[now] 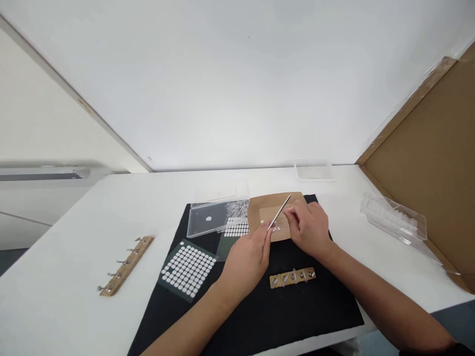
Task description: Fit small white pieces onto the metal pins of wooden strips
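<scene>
Head view, A: Where's the thin strip [280,211] rel. to the fingers?

B: In the L hand [246,257]. Those fingers pinch its near end, so L is closest. Long axis runs diag., up & away to the R, far tip free over the brown paper [256,203].

A: And the R hand [307,225]?

B: Just R of the strip, approx. level w/ its middle. Fingertips bunched, pointing L at it; can't tell if they grasp anything tiny or touch the strip. Key relation, prob.: strip's R side vs. those fingertips, v. little gap if any.

A: Materials?

B: Strip: slim, straight, stiff-looking, pale w/ a dark edge. Paper: matte, w/ a paler rect. panel & tiny bits [278,229] on it. Under that, a black mat [260,321], flat & dull, on the smooth white counter [74,306].

A: Other stuff nearby?

B: L of the paper, a see-thru box [200,228], hard plastic, rect., w/ thin strands [236,207] at its R end. Near L on the mat, a dotted sheet [189,269]: rows of rounded white dots, dark backing. Nearer the wearer than the hands, a pegged bar [292,278], wood-toned, see-thru stubs in a row. Far L, a clip bar [126,267], same tone, metal bits sticking out.
</scene>
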Tool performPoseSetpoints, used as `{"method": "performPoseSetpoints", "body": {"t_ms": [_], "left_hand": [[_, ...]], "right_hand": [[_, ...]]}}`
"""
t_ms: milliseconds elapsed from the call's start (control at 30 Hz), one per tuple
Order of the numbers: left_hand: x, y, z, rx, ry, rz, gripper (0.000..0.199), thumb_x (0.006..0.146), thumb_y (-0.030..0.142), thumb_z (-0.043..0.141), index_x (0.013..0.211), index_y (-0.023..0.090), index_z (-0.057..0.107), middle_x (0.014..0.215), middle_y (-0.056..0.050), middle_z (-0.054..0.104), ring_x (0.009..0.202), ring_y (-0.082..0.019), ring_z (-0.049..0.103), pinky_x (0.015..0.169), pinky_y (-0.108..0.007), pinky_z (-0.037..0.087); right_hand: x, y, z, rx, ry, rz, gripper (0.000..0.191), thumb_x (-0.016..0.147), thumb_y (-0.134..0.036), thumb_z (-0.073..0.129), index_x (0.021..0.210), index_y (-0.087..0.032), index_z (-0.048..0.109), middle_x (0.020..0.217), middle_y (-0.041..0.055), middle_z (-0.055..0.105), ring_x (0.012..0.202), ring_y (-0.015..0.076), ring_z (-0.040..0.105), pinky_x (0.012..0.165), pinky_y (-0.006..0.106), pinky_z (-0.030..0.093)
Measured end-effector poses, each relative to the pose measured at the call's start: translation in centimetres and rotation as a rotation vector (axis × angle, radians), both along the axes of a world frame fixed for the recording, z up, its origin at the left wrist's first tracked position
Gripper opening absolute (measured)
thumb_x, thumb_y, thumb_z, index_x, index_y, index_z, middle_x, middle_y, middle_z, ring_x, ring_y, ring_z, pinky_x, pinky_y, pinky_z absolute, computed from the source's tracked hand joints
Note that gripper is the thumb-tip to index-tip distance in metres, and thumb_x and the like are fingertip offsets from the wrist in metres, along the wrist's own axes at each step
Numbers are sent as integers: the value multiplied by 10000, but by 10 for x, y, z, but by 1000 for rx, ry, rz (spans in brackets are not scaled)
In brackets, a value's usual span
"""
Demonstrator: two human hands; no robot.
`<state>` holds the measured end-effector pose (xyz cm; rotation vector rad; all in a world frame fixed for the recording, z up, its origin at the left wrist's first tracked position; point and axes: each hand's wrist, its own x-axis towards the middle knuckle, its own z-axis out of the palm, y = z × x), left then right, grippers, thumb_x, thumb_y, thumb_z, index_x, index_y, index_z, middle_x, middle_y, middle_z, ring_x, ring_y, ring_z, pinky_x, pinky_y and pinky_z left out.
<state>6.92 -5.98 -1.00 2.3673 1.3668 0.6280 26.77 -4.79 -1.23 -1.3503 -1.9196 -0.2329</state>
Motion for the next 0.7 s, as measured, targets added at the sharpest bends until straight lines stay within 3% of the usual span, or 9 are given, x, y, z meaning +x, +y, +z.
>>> {"method": "performPoseSetpoints", "body": {"t_ms": [67, 200, 300, 433, 533, 700], "left_hand": [[0, 0, 0, 4, -17, -9, 387, 1139, 305, 328, 1203, 176, 687, 940, -100, 803, 776, -247, 765, 691, -323, 556], [-1, -1, 1, 12, -13, -15, 387, 1139, 296, 337, 1261, 177, 684, 933, -96, 808, 753, -249, 770, 681, -327, 555], [-2, 0, 1, 35, -20, -19, 396, 1143, 298, 328, 1276, 172, 679, 906, -94, 803, 737, -251, 766, 659, -323, 542], [-2, 0, 4, 23, -32, -21, 387, 1148, 308, 334, 1221, 169, 688, 907, -91, 802, 735, -239, 764, 660, -312, 535], [-2, -1, 5, 23, -34, -24, 392, 1149, 302, 331, 1236, 160, 687, 937, -99, 807, 745, -237, 768, 673, -314, 543], [-3, -1, 5, 31, -15, -22, 393, 1145, 304, 341, 1215, 166, 702, 914, -93, 804, 726, -238, 759, 661, -318, 548]], "right_hand": [[0, 0, 1, -54, 6, 75, 259, 1083, -253, 538, 828, -220, 573, 679, -19, 664, 615, 162, 577, 726, 326, 350], [1, 0, 1, -26, 22, 1, 273, 1090, -258, 539, 823, -217, 577, 667, -21, 666, 586, 155, 552, 713, 341, 322], [0, -1, -1, -72, -23, 138, 263, 1082, -251, 521, 831, -217, 592, 704, -10, 696, 626, 156, 595, 752, 340, 352], [-2, 0, -1, -56, 16, 23, 269, 1087, -258, 528, 830, -220, 596, 666, -22, 674, 602, 152, 576, 738, 340, 346], [-2, 0, 2, -78, 20, 101, 261, 1083, -260, 537, 831, -219, 593, 725, -10, 709, 620, 150, 588, 763, 336, 367], [-2, 0, 5, -41, 46, 51, 279, 1084, -257, 538, 809, -217, 569, 671, -28, 674, 576, 143, 549, 712, 340, 320]]}}
